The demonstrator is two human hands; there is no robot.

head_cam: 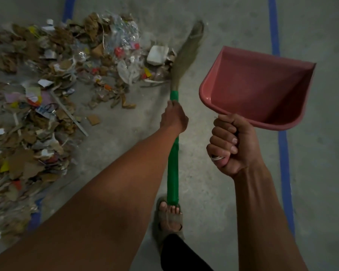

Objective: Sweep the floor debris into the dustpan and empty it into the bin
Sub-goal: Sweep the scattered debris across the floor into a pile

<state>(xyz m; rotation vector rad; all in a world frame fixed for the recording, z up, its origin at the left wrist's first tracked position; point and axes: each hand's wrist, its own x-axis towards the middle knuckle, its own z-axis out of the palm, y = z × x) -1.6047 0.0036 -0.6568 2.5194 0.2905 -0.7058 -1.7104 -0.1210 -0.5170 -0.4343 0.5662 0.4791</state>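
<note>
From the head camera I saw my left hand (174, 118) clenched round the green-handled broom (173, 165), its bristles touching the right edge of the debris pile (53, 90) on the concrete floor (213, 202). My right hand (232, 145) gripped the handle of the pink dustpan (260, 89), held up, well apart from the pile.

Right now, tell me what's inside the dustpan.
Nothing shows inside the dustpan: its bare pink floor and walls are visible. The right hand holds it off the floor by the handle. The debris is on the floor.
</note>
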